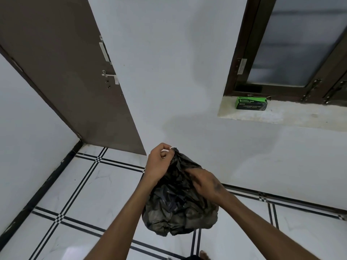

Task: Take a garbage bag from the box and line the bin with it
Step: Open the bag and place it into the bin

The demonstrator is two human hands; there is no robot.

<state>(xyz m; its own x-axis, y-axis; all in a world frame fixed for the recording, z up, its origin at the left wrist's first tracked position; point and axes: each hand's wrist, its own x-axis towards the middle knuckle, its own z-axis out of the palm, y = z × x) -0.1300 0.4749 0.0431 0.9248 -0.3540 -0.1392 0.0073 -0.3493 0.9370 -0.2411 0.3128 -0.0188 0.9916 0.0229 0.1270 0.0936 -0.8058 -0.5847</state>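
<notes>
Head view: black garbage bag [178, 207] held up over the tiled floor [78, 194], crumpled; left hand [159, 162] grip pinched on its top edge, right hand [204, 182] grip curled round the bag's side. Green box [251, 103] sits on window sill [293, 115], well apart to the right.

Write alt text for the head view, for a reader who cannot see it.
Two bare hands hold a crumpled black plastic garbage bag over a white tiled floor; the left hand pinches its top edge and the right hand grips its side. A green cardboard garbage-bag box sits on the stone window sill.
</notes>
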